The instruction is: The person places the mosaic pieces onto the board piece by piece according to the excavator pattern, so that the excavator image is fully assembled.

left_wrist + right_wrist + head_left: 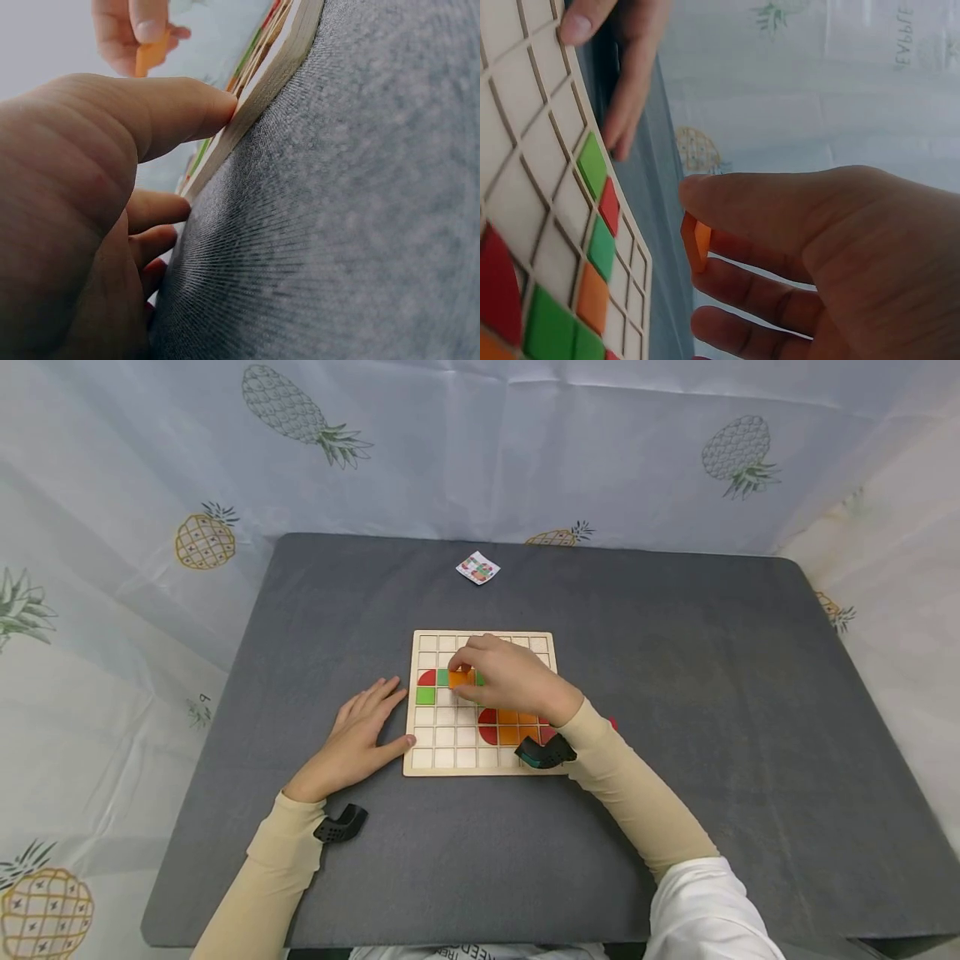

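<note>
A wooden grid board (445, 758) lies on the dark table, with coloured tiles in some cells. My right hand (516, 678) hovers over its upper middle and pinches an orange tile (697, 241) between thumb and fingers, clear of the board in the right wrist view. Beside the board's left edge, my left hand (360, 739) lies with fingers extended; its thumb touches the rim (259, 97). Left of the right hand sit a green tile (425, 696), a rounded red tile (427, 678) and a teal-green tile (442, 677). My right hand and wrist cover part of the board.
Lower on the board are orange tiles (507, 735) with a rounded red tile (487, 727) beside them. A small patterned card (477, 567) lies beyond the board. Near my right forearm a bit of red (613, 723) shows. Pineapple-print cloth (480, 452) hangs around the table.
</note>
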The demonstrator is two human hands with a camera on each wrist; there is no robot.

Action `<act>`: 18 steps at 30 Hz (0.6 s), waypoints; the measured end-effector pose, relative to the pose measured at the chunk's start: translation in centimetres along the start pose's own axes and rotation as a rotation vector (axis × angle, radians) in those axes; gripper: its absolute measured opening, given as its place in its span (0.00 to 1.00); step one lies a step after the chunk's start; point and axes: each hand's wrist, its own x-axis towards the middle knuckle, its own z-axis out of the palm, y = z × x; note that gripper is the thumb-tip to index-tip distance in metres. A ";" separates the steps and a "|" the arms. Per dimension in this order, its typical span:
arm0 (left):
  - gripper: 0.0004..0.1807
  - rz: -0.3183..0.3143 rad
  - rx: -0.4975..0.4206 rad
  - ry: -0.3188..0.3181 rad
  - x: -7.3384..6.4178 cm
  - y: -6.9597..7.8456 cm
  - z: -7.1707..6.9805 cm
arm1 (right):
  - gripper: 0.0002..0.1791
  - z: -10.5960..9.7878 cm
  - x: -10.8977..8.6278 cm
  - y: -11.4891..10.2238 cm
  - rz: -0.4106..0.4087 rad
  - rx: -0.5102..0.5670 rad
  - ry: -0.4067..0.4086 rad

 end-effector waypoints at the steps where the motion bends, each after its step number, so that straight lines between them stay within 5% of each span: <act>1: 0.43 -0.004 0.002 0.000 0.0 0.0 0.0 | 0.17 0.3 0.2 -0.3 -0.007 0.002 -0.004; 18: 0.41 0.009 0.005 0.000 -0.2 -0.1 -0.1 | 0.17 4.7 2.5 -2.3 -0.079 -0.058 -0.043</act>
